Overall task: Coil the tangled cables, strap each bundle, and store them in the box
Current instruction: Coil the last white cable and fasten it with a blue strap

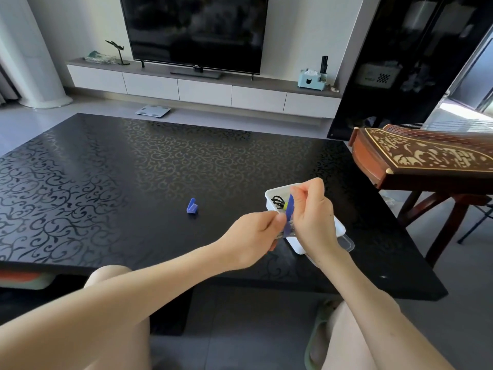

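Note:
My left hand (253, 236) grips a small coiled cable bundle (287, 234), mostly hidden between my hands, just in front of the white box (338, 227). My right hand (312, 220) pinches a blue strap (289, 212) that runs up from the bundle. Inside the white box lies a black coiled cable (278, 202) with a yellow-green tie. A second blue strap (192, 206) lies folded on the black patterned table (106, 182), left of the box.
A clear lid (348, 243) lies under the box's right side. A wooden zither (426, 158) on a stand overhangs the table's right edge. A TV (194, 30) and low cabinet stand beyond the table. My knees sit below the near edge.

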`<state>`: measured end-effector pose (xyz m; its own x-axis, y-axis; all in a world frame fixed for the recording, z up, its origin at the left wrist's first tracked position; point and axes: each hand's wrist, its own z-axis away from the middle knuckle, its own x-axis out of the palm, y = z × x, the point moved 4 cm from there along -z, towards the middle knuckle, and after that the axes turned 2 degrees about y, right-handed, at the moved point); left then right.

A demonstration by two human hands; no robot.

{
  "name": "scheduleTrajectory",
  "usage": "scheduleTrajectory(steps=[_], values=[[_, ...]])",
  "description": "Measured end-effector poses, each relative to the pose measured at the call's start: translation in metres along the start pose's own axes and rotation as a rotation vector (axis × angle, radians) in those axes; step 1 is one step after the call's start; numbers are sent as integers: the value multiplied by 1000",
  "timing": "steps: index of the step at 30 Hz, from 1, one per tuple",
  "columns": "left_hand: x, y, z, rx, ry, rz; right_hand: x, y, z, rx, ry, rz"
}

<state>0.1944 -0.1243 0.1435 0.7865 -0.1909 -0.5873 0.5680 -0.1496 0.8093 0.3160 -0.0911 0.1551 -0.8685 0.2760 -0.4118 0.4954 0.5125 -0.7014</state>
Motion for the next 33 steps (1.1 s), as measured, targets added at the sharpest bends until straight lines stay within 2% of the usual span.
scheduleTrajectory(steps=[4,9,13,15,17,19,22,25,27,29,31,33], values=[[1,2,7,189,-31,-498,0,7,1,154,-11,49],[-5,0,4,232,-10,-661,-6,2,-11,108,-107,201],[6,16,17,561,8,-1031,2,10,-20,281,-355,93],[10,16,18,599,-57,-1100,6,15,-21,345,-413,111],[5,18,16,600,-8,-1113,7,16,-22,360,-406,184],[5,18,13,594,29,-1096,6,11,-23,322,-320,245],[5,14,3,410,64,-895,2,-8,-18,96,-109,379],[-2,8,-9,180,19,-645,-2,-21,-4,-83,47,243],[-2,3,-11,70,-67,-468,-3,-22,5,-169,80,146],[1,0,-10,-7,-127,-388,1,-19,14,-251,98,122],[5,-4,-11,-81,-144,-296,5,-14,18,-308,107,115],[9,-8,-13,-181,-161,-80,6,-11,21,-379,125,96]])
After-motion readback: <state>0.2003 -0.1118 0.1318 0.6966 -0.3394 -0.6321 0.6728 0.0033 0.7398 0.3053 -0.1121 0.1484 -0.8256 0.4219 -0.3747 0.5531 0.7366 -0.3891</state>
